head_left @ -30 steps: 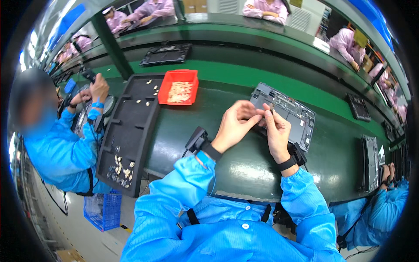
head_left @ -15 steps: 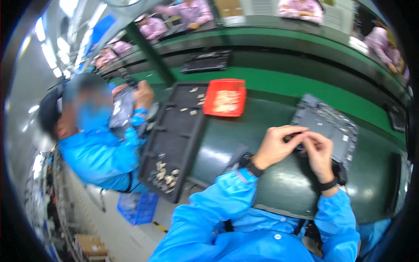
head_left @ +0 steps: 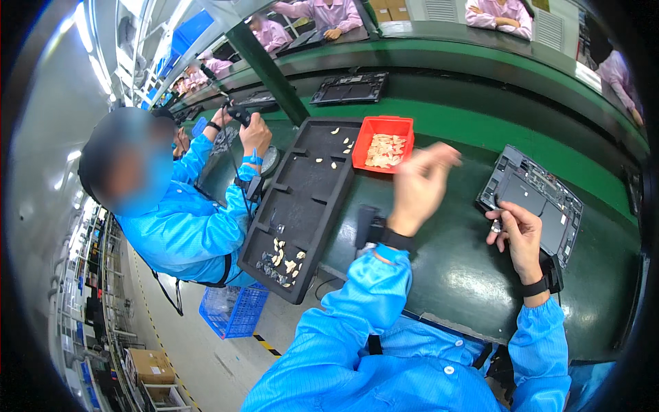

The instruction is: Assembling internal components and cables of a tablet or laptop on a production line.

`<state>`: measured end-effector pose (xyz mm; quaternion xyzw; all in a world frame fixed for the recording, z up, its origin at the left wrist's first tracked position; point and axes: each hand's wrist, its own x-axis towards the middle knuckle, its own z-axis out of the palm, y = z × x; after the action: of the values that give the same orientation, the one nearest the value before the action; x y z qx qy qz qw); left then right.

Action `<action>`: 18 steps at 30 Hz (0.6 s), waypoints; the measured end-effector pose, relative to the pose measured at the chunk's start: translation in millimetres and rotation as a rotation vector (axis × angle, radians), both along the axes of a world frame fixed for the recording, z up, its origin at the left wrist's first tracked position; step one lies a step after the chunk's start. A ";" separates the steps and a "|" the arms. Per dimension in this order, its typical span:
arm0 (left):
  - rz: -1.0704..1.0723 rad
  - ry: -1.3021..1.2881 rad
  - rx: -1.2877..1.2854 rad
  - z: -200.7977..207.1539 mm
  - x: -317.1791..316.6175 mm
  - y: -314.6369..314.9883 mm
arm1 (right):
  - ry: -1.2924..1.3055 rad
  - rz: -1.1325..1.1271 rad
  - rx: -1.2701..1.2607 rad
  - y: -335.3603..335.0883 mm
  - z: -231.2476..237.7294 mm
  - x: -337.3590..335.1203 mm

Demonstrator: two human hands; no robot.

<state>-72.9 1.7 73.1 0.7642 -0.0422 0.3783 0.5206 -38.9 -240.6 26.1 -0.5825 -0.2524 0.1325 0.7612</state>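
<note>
My left hand (head_left: 420, 189) is in the air over the table, just right of the red bin (head_left: 406, 147) of small pale pieces. It is slightly blurred, with fingers stretched out and nothing visible in them. Bent fingers of my right hand (head_left: 520, 240) pinch a small dark and silvery piece (head_left: 496, 225), too small to name. That hand hovers over the near left edge of an opened laptop base (head_left: 549, 213), whose circuit board and dark flat battery show. The base lies tilted on the green table.
A black compartment tray (head_left: 296, 180) left of the bin holds scattered pale and clear bits. Another laptop base (head_left: 350, 88) lies beyond, near a green post (head_left: 274, 72). A co-worker in blue (head_left: 182, 230) works at the left with a hand tool. A blue crate (head_left: 235, 312) sits on the floor.
My hands were together by the laptop base and have come apart. The left moved toward the red bin; the right stayed near the base with the small piece. My view has shifted.
</note>
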 end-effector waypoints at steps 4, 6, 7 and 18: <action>0.765 0.070 0.626 -2.6 1.0 80.2 | 0.041 0.015 -0.055 6.8 13.2 -3.3; 0.836 0.013 0.621 -3.5 0.1 78.3 | 0.032 0.049 -0.056 11.9 5.9 1.4; 0.750 0.000 0.600 -6.2 -2.0 71.6 | 0.057 0.034 -0.066 12.4 6.4 1.7; -0.154 -0.187 0.728 -24.0 3.1 -29.0 | 0.029 0.099 -0.096 11.5 -6.4 0.7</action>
<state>-69.8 -27.3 49.1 0.8558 -0.2785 0.3665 0.2361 -38.2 -229.1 19.7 -0.6031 -0.2629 0.1904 0.7286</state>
